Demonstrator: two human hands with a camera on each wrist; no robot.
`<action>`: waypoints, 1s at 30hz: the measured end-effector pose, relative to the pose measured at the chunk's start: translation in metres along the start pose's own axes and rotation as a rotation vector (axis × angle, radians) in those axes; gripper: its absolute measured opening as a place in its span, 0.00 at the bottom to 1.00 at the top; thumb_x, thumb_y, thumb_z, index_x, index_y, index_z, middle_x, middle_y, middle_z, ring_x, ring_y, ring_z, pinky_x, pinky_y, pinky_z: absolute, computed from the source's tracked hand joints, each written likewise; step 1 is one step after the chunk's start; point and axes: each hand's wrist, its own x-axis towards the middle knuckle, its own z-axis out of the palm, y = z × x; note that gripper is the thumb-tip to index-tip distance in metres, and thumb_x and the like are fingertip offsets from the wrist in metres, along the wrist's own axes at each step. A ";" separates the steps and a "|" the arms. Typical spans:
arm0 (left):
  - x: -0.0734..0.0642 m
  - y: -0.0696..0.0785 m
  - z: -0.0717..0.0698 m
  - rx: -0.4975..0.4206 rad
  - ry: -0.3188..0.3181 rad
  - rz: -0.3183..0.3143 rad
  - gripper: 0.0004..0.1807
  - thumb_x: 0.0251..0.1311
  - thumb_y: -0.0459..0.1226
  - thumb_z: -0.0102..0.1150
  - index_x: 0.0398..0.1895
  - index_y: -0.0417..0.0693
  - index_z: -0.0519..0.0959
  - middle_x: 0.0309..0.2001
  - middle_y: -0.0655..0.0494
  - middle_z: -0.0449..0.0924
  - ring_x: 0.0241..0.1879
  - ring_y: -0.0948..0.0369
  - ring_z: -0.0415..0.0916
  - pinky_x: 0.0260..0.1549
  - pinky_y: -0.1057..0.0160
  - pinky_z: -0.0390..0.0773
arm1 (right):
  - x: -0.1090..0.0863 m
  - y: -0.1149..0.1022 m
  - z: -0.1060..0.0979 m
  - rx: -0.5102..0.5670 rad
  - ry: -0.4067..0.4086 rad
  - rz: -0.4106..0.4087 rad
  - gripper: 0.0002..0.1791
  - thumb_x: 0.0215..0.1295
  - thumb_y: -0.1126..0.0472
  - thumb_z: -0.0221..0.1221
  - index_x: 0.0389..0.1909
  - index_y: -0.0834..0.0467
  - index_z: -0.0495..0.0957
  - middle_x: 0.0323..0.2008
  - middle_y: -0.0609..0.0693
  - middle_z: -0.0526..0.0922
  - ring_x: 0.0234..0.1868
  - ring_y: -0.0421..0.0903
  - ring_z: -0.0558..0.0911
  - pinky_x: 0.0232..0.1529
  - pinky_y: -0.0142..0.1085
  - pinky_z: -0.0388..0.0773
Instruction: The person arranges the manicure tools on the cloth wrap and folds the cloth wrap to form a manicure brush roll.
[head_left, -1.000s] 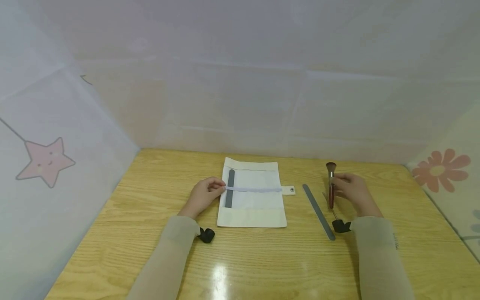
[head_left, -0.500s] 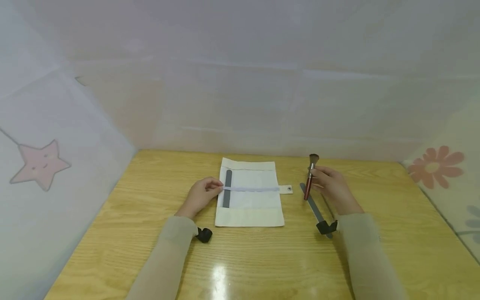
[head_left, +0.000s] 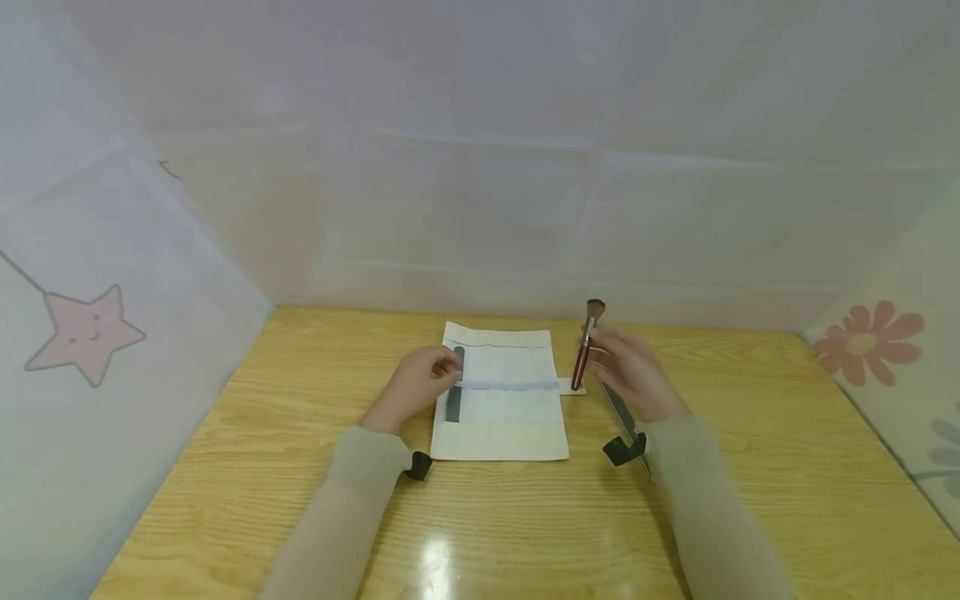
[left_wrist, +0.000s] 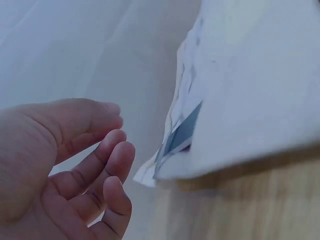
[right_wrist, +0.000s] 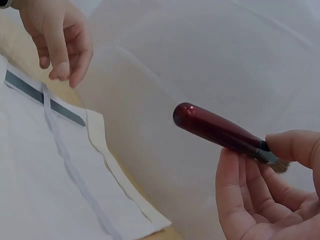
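My right hand [head_left: 632, 371] pinches a makeup brush [right_wrist: 217, 129] between thumb and fingers. It has a dark red handle and brown bristles, and stands bristles up beside the fabric roll pouch's right edge in the head view. The white pouch [head_left: 501, 442] lies unfolded on the table. A grey nail file [head_left: 453, 406] sits under its elastic band [head_left: 510, 386] along the left side. My left hand [left_wrist: 75, 160] hovers over that left edge, fingers loosely bent, holding nothing. In the head view its fingertips cover part of the file.
A second grey nail file [head_left: 618, 408] lies slanted on the wooden table [head_left: 517, 533], partly hidden by my right wrist and its black wrist camera [head_left: 624, 450]. The pouch's snap strap [head_left: 567, 391] sticks out to the right. Pale cloth walls [head_left: 450, 208] stand behind and at both sides.
My right hand has carried the brush leftward from the table's right side to the pouch's strap. My left hand has come off the pouch's left edge and shifted slightly right and up.
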 end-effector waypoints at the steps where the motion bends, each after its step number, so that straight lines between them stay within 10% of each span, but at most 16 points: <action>1: 0.001 0.001 0.002 0.017 -0.020 0.003 0.09 0.69 0.34 0.61 0.49 0.40 0.82 0.42 0.52 0.81 0.43 0.56 0.77 0.47 0.55 0.79 | 0.003 0.000 0.005 0.010 0.006 -0.007 0.11 0.78 0.55 0.55 0.51 0.56 0.78 0.49 0.49 0.80 0.48 0.44 0.81 0.52 0.34 0.80; 15: 0.007 -0.010 0.021 0.060 -0.070 -0.064 0.07 0.63 0.34 0.69 0.43 0.46 0.85 0.41 0.52 0.76 0.42 0.56 0.70 0.46 0.56 0.74 | 0.050 0.031 0.068 0.243 0.114 0.052 0.06 0.78 0.64 0.53 0.43 0.59 0.78 0.40 0.50 0.82 0.38 0.44 0.82 0.46 0.35 0.82; 30: 0.008 -0.014 0.033 0.166 0.027 -0.077 0.06 0.62 0.38 0.71 0.41 0.53 0.88 0.37 0.55 0.76 0.36 0.58 0.69 0.39 0.57 0.71 | 0.077 0.062 0.096 0.214 0.244 0.023 0.10 0.77 0.64 0.54 0.54 0.64 0.75 0.45 0.55 0.80 0.42 0.46 0.83 0.52 0.39 0.81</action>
